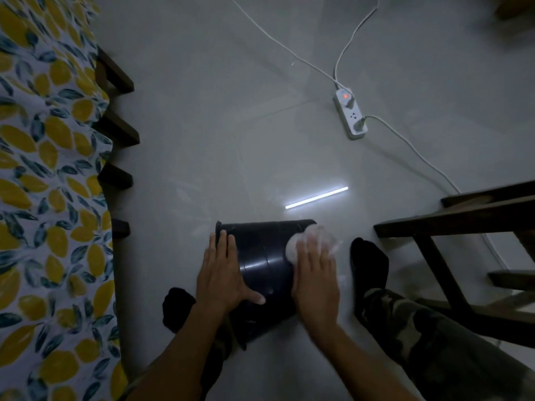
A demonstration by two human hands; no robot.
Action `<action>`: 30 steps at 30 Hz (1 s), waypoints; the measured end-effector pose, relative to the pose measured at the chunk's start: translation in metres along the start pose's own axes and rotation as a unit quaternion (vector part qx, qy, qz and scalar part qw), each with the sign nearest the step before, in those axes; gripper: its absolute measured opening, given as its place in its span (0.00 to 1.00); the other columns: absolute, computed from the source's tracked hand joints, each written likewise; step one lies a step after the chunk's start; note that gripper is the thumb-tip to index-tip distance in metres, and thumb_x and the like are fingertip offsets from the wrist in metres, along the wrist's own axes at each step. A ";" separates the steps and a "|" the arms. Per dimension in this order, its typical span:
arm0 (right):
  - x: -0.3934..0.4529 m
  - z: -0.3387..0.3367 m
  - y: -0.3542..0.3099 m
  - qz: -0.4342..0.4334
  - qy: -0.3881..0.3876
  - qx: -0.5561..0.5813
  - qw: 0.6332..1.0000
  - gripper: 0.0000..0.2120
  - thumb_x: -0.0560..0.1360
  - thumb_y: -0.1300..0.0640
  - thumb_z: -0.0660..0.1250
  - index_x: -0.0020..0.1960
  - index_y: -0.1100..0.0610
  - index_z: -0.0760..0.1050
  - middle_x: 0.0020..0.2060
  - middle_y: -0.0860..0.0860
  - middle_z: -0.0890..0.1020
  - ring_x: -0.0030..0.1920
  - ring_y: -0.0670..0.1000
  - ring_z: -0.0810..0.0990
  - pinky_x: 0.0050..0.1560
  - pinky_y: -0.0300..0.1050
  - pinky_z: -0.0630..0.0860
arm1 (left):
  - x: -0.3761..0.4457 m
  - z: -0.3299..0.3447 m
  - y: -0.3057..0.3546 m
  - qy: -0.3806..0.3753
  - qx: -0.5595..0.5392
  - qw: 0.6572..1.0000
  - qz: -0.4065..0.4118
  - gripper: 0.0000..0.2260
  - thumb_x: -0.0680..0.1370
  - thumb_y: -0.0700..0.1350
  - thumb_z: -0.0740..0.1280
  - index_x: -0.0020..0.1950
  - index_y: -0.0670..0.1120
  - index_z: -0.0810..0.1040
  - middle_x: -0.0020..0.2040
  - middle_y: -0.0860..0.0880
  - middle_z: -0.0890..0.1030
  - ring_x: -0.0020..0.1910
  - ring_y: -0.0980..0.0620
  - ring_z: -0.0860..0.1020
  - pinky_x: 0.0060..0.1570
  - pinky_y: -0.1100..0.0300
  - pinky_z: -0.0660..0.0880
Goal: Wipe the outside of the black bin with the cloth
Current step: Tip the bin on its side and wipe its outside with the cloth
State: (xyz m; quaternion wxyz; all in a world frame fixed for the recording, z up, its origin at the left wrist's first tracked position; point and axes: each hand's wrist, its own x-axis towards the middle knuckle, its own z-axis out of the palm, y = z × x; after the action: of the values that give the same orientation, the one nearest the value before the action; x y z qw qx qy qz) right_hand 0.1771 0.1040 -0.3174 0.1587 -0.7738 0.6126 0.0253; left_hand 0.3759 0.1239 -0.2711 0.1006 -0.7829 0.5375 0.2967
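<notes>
bin (265, 264) on its side on floor (231, 125) between feet | left hand (221, 273) flat, fingers spread, steadying rim end | right hand (315, 273) presses soft cloth (298, 244) flat on base end | likely light, smooth plastic, rolls easily; brace at rim

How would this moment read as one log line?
step: wiping | black bin: on its side | left hand: steadying rim end | right hand: pressing cloth on wall

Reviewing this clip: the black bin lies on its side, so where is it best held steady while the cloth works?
By the rim end, from the person's left. The black bin lies with its lipped mouth leftward, where the left hand already presses, leaving the base end free for the right hand and cloth.
</notes>
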 end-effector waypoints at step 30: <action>0.018 -0.035 0.027 0.202 -0.007 0.384 0.901 0.06 0.83 0.58 0.62 0.55 0.47 0.73 0.51 0.50 0.77 0.51 0.52 0.78 0.44 0.41 0.69 | -0.059 -0.002 -0.006 0.124 -0.372 0.919 -0.044 0.24 0.75 0.44 0.76 0.64 0.54 0.67 0.56 0.55 0.80 0.52 0.56 0.81 0.48 0.58 0.81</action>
State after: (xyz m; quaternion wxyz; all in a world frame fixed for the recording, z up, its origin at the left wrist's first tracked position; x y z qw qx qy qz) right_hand 0.1503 0.0724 -0.2937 0.4394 -0.5127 0.7166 -0.1747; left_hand 0.3676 0.1714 -0.2369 -0.2529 -0.8171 0.3617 0.3709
